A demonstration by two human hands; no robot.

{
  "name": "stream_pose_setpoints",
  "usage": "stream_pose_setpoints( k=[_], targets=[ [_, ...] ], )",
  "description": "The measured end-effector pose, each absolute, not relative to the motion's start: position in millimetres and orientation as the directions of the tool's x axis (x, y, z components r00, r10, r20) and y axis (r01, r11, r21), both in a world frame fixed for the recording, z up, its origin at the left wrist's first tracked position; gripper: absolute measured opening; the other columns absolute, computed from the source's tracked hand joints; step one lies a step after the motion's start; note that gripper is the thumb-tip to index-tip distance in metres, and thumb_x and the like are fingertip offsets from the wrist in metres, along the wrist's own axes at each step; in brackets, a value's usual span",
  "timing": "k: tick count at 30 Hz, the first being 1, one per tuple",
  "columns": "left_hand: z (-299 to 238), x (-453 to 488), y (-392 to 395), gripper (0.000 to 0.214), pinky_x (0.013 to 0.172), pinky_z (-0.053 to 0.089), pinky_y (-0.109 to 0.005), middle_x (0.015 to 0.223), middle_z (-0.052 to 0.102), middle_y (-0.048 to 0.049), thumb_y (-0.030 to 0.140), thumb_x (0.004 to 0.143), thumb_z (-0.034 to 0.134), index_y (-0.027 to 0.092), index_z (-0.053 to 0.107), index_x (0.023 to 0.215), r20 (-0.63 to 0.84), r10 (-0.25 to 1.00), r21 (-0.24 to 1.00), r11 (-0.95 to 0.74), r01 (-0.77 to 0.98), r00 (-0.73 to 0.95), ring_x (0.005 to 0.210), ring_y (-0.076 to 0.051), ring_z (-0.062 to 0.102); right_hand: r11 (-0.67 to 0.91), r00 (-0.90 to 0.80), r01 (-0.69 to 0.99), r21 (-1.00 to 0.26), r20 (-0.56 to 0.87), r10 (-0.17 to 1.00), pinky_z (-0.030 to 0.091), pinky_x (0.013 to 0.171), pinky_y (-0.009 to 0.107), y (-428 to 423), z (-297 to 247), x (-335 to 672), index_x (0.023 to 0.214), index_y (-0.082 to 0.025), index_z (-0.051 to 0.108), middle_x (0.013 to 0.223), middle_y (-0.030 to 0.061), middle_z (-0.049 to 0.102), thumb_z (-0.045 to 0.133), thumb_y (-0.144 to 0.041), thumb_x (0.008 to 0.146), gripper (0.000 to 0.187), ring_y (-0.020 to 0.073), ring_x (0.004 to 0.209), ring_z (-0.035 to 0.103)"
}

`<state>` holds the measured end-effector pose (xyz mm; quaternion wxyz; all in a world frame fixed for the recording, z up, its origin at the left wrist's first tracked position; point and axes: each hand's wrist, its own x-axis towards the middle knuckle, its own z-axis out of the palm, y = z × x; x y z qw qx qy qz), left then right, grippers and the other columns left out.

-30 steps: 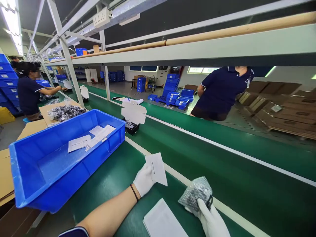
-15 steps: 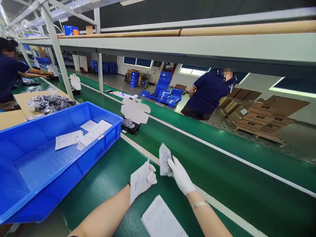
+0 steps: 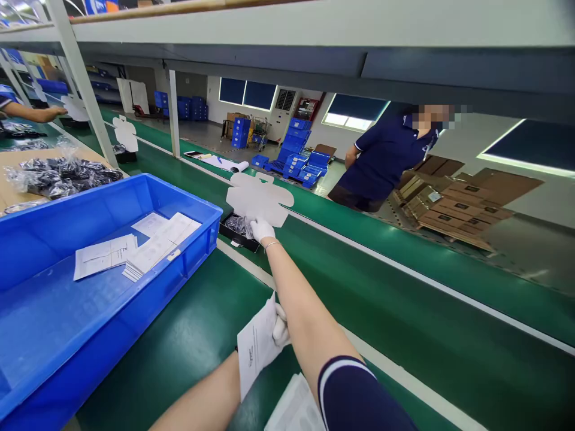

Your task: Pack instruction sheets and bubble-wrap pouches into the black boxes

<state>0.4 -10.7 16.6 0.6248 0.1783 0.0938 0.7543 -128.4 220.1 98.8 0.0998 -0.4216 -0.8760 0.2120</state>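
Observation:
My right hand, in a white glove, reaches far forward to a small black box on the green belt, its fingers closed on a shiny bag at the box's opening. A white cut-out card flap stands up behind the box. Near me, my gloved left hand grips a white printed paper slip above the belt, partly hidden behind my right arm. More white sheets lie on the belt under my arms.
A big blue bin with paper slips sits at left. Bagged black parts lie on cardboard behind it. A person in navy stands across the belt; another person's arm shows far left. Cardboard stacks right.
My right hand went from near my left hand out to the black box, carrying the bag. The left hand kept the slip, and the view tilted down and forward.

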Motion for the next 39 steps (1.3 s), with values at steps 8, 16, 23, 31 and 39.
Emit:
stream_pose_setpoints(
  k=[8, 16, 23, 31, 39],
  targets=[
    [14.5, 3.8, -11.8, 0.045, 0.053, 0.016, -0.028, 0.047, 0.032, 0.0065, 0.058, 0.088, 0.063, 0.014, 0.069, 0.090, 0.096, 0.984, 0.409, -0.176, -0.895, -0.150, 0.045, -0.008, 0.022, 0.674, -0.676, 0.725, -0.140, 0.040, 0.736, 0.038, 0.105, 0.043, 231.8, 76.9, -113.9, 0.137, -0.013, 0.055, 0.134, 0.0225, 0.055, 0.035, -0.067, 0.098, 0.070, 0.0353, 0.125, 0.051],
    [21.3, 1.0, -14.5, 0.040, 0.052, 0.021, -0.026, 0.046, 0.031, 0.0072, 0.054, 0.088, 0.066, 0.014, 0.068, 0.087, 0.033, 0.989, 0.419, -0.145, -0.896, -0.144, 0.045, -0.008, 0.025, 0.644, -0.644, 0.757, -0.110, 0.040, 0.764, 0.033, 0.109, 0.043, 221.6, 68.4, -87.0, 0.139, -0.011, 0.052, 0.138, 0.0204, 0.056, 0.029, -0.046, 0.104, 0.055, 0.0310, 0.128, 0.049],
    [8.2, -1.1, -1.5, 0.035, 0.062, 0.041, -0.026, 0.061, 0.057, 0.0016, 0.048, 0.079, 0.076, 0.015, 0.066, 0.084, -0.112, 0.918, 0.596, -0.244, -0.765, -0.380, 0.058, -0.012, 0.051, 0.643, -0.680, 0.725, -0.245, -0.110, 0.725, 0.007, 0.120, 0.059, 214.1, 84.4, -54.7, 0.155, -0.006, 0.029, 0.161, 0.0249, 0.023, 0.036, -0.064, 0.097, 0.082, 0.0372, 0.150, 0.016],
    [11.4, -13.0, -2.7, 0.033, 0.096, 0.049, -0.040, 0.108, 0.071, -0.0115, 0.045, 0.086, 0.062, 0.016, 0.069, 0.100, -0.091, 0.644, 0.951, -0.169, -0.257, -0.760, 0.105, -0.027, 0.064, 0.747, -0.900, 0.429, -0.508, -0.309, 0.306, 0.049, 0.099, 0.037, 198.7, 159.0, 61.5, 0.132, -0.027, 0.065, 0.128, 0.0047, 0.067, 0.055, -0.054, 0.092, 0.050, 0.0257, 0.113, 0.064],
    [12.5, -7.2, -5.0, 0.059, 0.093, 0.053, -0.042, 0.127, 0.065, -0.0189, 0.048, 0.090, 0.061, 0.016, 0.048, 0.138, -0.104, 0.732, 0.894, -0.227, -0.386, -0.674, 0.104, -0.025, 0.067, 0.753, -0.740, 0.658, -0.006, 0.178, 0.648, 0.048, 0.096, 0.034, 219.9, 178.0, 67.4, 0.128, -0.023, 0.066, 0.126, 0.0076, 0.068, 0.046, -0.022, 0.095, 0.039, 0.0262, 0.114, 0.062]
  ],
)
